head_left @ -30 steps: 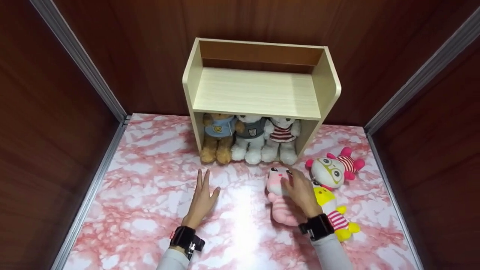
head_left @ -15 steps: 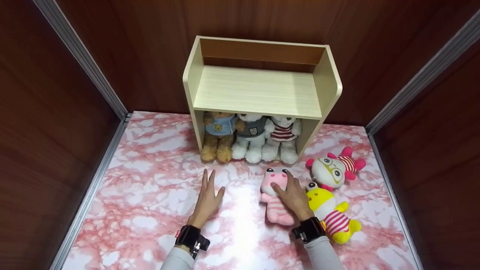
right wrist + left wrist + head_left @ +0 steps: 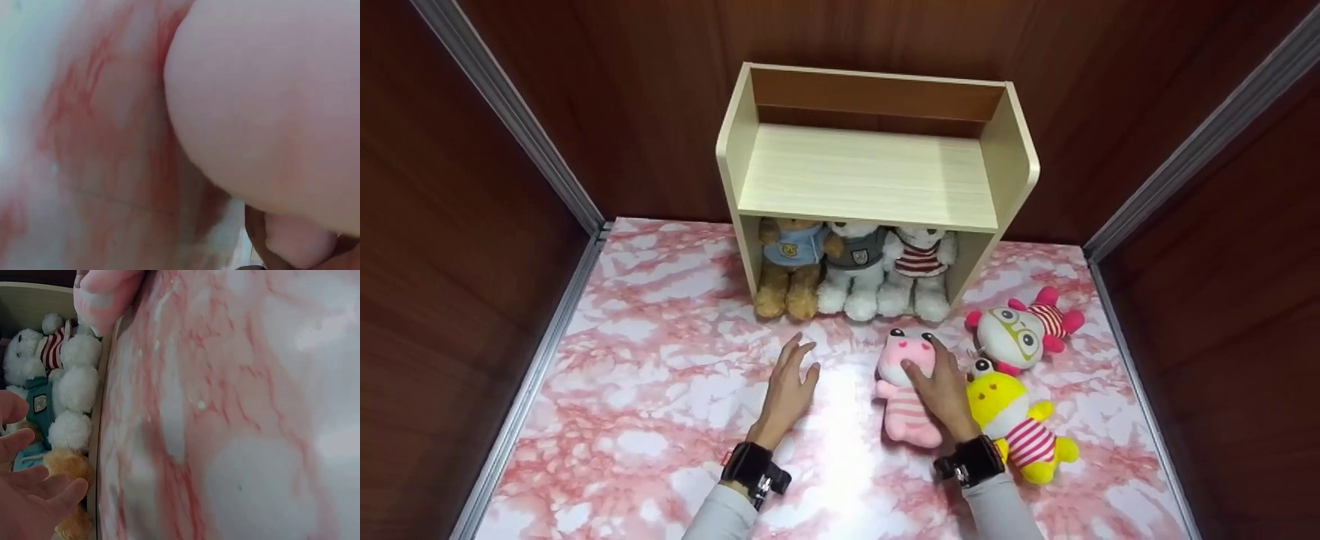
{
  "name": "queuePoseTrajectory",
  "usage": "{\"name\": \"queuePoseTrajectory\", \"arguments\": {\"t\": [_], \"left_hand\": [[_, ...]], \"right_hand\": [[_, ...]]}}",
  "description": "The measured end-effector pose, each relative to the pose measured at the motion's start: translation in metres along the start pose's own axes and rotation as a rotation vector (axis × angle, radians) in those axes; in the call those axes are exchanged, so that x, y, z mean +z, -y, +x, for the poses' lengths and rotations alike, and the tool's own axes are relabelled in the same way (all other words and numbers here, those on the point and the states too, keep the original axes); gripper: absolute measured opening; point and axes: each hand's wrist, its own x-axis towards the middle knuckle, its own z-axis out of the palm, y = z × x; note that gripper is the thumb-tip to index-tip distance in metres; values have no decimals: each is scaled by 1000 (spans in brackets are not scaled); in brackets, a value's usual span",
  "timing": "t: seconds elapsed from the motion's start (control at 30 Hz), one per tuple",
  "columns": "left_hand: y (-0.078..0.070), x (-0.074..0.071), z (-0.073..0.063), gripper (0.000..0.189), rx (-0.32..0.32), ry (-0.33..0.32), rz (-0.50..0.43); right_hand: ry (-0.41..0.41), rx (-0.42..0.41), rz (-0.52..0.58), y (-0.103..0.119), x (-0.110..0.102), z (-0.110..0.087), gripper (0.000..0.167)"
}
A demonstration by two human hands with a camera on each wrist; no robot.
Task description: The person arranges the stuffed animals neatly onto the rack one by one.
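A pink plush toy (image 3: 906, 409) with striped body and raised black eyes lies face up on the marbled surface. My right hand (image 3: 947, 394) holds it by the right side of its head, thumb across the front; the other fingers are partly hidden. In the right wrist view a large, blurred, pale pink shape (image 3: 270, 101) fills much of the picture. My left hand (image 3: 789, 390) hovers over the surface left of the toy, fingers relaxed and holding nothing. The left wrist view shows the left hand's fingers (image 3: 39, 489) and part of the pink plush toy (image 3: 107, 298).
A pale wooden shelf (image 3: 862, 172) stands at the back. Under its board sit a brown teddy bear (image 3: 789, 281), a white plush in grey (image 3: 855, 274) and a white plush in red stripes (image 3: 919, 277). At right lie a yellow plush (image 3: 1012, 420) and a pink-and-white plush (image 3: 1020, 334).
My right hand has moved left with the pink plush toy, uncovering more of the yellow plush. My left hand has shifted slightly right, its fingers bending a little more.
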Motion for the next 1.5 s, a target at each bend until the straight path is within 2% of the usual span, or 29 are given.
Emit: {"name": "queuePoseTrajectory", "arguments": {"t": [0.13, 0.27, 0.47, 0.63, 0.77, 0.93, 1.1, 1.27, 1.43, 1.5], "left_hand": [[-7, 6, 0, 34, 0, 10, -58], [-16, 12, -1, 37, -12, 73, -160], [-29, 23, -6, 44, -81, 207, -321], [-35, 32, -12, 52, -134, 270, -443], [-39, 36, -17, 58, -200, 299, -466], [-42, 38, -20, 59, -206, 288, -405], [-41, 40, -21, 49, -207, 241, -381], [-39, 38, -21, 46, -199, 199, -376], [-37, 36, -20, 47, -198, 158, -416], [-36, 35, -18, 47, -192, 136, -434]], "right_hand": [[-17, 11, 171, 8, 0, -1, 78], [-16, 38, 287, 24, -3, -1, 82], [-30, 23, 378, 45, -4, -1, 86], [-55, -21, 400, 59, -4, -3, 87], [-87, -59, 375, 67, -3, -4, 88], [-107, -83, 329, 72, 0, -7, 88], [-103, -110, 318, 72, 2, -8, 87], [-60, -106, 394, 69, 1, -11, 87], [-18, -67, 506, 59, 2, -16, 83], [-10, -49, 508, 53, 5, -19, 79]]}}
